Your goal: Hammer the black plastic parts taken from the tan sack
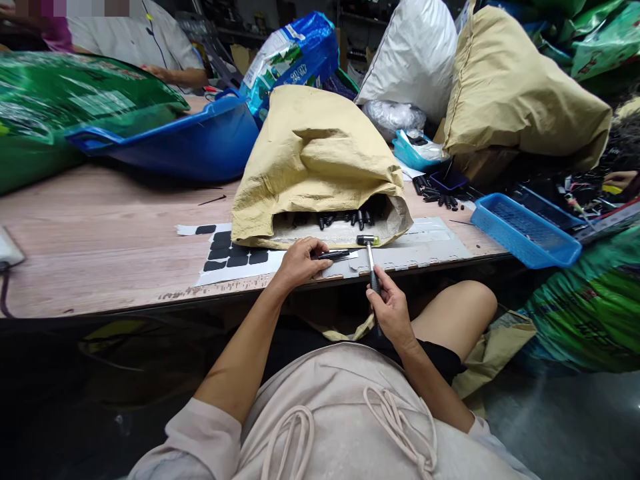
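My left hand [304, 261] is closed on a slim black pen-like piece [334, 255], which lies level just above the grey board [400, 253] at the table's front edge. In my right hand [390, 301] is a small hammer [370, 257], gripped by its black handle. Its head, black at one end and yellowish at the other, points away from me, to the right of the black piece. Right behind both hands lies a tan sack [320, 160] with its mouth towards me. Several black pieces [360, 217] show inside the mouth.
A white sheet with black rounded pads [230, 250] lies left of my hands. Blue basin [180, 147] stands back left, blue tray [525, 230] at the right edge. Loose black parts [440, 193] lie behind the tray. Another person's arm [180, 77] shows at back left.
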A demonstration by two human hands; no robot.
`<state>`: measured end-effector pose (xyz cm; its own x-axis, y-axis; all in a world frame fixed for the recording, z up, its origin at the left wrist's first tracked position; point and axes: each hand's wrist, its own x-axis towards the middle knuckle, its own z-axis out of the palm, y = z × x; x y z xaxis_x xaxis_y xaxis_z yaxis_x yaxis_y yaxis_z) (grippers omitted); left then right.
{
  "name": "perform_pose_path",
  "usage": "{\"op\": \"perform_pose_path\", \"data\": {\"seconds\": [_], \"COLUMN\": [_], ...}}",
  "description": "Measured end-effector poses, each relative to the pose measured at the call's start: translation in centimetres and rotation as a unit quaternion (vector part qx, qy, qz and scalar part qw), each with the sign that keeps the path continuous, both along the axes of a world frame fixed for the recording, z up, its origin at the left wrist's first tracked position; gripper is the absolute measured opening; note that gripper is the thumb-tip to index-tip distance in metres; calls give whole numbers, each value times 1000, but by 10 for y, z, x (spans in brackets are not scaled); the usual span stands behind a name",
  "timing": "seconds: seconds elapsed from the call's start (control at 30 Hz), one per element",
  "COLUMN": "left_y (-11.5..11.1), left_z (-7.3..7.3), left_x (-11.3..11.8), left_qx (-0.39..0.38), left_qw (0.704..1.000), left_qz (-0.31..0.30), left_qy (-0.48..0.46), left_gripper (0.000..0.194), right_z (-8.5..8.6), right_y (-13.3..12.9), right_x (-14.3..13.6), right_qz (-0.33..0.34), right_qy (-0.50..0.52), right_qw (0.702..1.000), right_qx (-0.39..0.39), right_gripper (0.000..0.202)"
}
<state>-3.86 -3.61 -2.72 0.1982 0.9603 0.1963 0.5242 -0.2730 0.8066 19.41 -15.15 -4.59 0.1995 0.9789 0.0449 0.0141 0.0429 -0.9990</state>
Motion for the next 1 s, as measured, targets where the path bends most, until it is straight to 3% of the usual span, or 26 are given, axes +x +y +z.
{"op": "perform_pose_path", "data": {"seconds": [0.4,0.5,0.6,0.7,0.8,0.87,1.0], "left_y": [-4,-11,-33,-63,-84,-86,-69], "left_z": [7,11,8,-11,-45,-71,-114], "left_x": [-2,-3,0,4,5,5,21], "left_qx": [3,45,120,185,194,143,-39], "left_qw": [1000,999,991,980,975,981,987], "left_qz": [-5,-20,-31,-53,-108,-127,-127], "left_qy": [-3,-23,-58,-54,-8,28,88], "left_gripper": [20,20,21,19,17,18,23], "right_z": [0,0,1,1,1,0,0], "right_y": [3,3,4,3,3,3,4], "right_x": [6,7,7,7,7,7,6], "right_qz": [15,7,4,6,11,14,12], "right_qy": [-7,-11,-17,-14,-12,-13,-10], "right_qw": [1000,1000,1000,999,1000,1000,1000], "right_qx": [-18,-18,-25,-28,-26,-23,-17], "right_gripper": [71,71,70,71,70,69,68]}}
